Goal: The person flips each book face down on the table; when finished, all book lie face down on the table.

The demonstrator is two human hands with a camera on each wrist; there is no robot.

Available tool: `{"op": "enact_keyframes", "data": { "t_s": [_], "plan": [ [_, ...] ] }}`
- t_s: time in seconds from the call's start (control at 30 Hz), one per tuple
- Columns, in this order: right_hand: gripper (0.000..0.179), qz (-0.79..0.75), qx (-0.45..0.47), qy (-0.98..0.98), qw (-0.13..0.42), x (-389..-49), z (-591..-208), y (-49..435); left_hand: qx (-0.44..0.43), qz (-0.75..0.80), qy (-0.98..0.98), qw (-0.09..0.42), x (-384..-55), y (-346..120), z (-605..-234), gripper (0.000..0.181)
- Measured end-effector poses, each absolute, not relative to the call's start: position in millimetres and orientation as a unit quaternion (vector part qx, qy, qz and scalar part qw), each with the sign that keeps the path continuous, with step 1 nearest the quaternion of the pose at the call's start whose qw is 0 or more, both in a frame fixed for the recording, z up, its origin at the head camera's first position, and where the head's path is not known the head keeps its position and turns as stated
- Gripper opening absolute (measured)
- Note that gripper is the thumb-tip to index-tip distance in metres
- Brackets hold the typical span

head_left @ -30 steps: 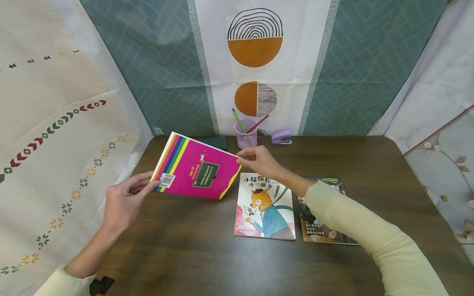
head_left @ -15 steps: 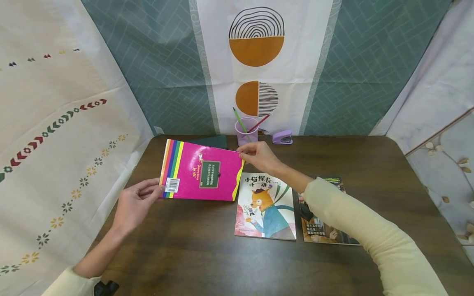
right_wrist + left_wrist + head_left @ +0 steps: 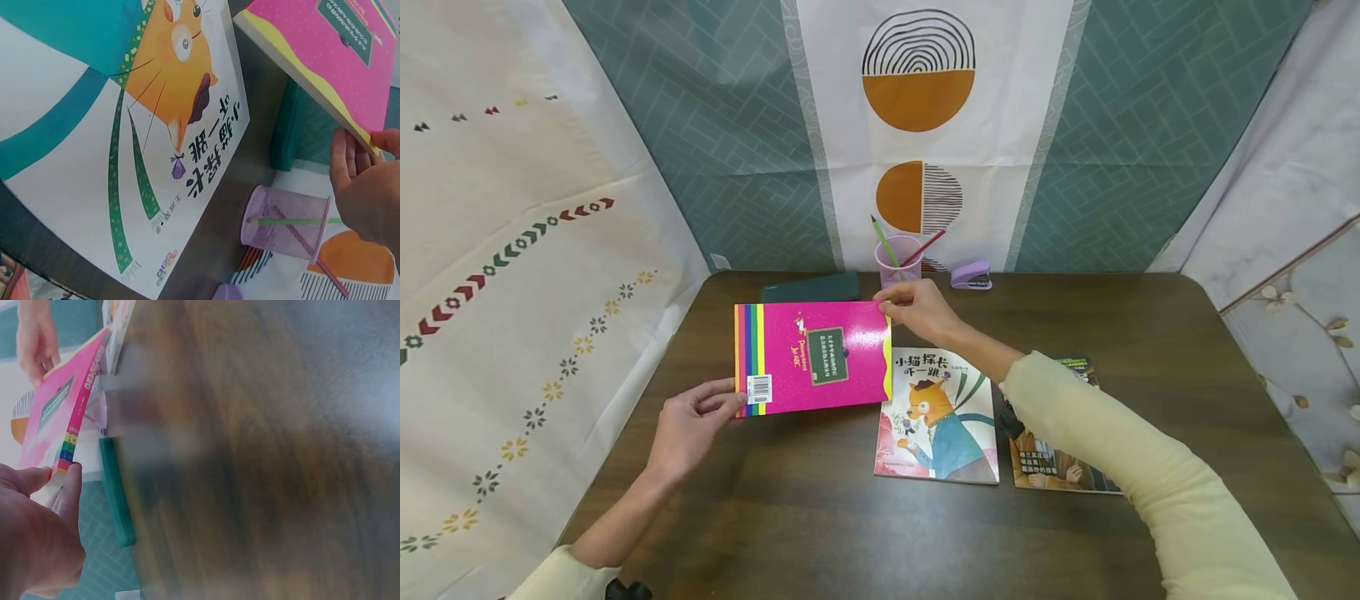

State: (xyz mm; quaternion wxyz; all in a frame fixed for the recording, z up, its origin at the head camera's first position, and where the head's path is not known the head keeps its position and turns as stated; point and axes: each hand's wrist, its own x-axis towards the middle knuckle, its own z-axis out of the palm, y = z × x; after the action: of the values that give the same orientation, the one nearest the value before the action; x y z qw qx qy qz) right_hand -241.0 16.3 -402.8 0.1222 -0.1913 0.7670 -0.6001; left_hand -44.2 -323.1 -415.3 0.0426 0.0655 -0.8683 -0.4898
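A pink book [image 3: 820, 350] with rainbow stripes along one side is held above the table by both hands. My left hand [image 3: 696, 423] pinches its lower left corner near the barcode, thumb on the cover. At the upper right corner my right hand [image 3: 921, 310] grips it between thumb and fingers. Both wrist views show the book raised off the wood, its spine facing the left wrist camera. To its right a white picture book [image 3: 936, 425] with an orange cat lies flat. Farther right is a dark-covered book [image 3: 1052, 467], partly hidden by the right sleeve.
Behind the pink book lies a dark green case [image 3: 812, 287] at the table's back edge. A lilac mesh pencil cup [image 3: 889, 252] with a green and a red pencil stands beside it, then a purple stapler [image 3: 972, 276]. Fabric hangs around the table [image 3: 820, 517].
The pink book has levelled from a slant and come slightly toward me, still in both hands. My left hand has moved right and down; the right hand has shifted slightly up.
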Motion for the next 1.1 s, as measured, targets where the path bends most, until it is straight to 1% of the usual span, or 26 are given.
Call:
{"op": "enact_keyframes", "data": {
  "t_s": [0.53,0.77,0.93,1.1],
  "plan": [
    [0.023,-0.583,-0.190,0.781,0.115,-258,-415,0,0.104,-0.473,-0.875,-0.002,-40,-317,-440,0.047],
    [0.022,-0.595,-0.160,0.781,0.105,-263,-422,-10,0.121,-0.486,-0.866,-0.015,-38,-313,-446,0.051],
    [0.025,-0.600,-0.151,0.776,0.123,-265,-427,-17,0.135,-0.470,-0.872,-0.022,-35,-311,-450,0.054],
    [0.028,-0.591,-0.145,0.780,0.148,-265,-433,-23,0.137,-0.457,-0.878,-0.020,-32,-310,-454,0.051]
  ]
}}
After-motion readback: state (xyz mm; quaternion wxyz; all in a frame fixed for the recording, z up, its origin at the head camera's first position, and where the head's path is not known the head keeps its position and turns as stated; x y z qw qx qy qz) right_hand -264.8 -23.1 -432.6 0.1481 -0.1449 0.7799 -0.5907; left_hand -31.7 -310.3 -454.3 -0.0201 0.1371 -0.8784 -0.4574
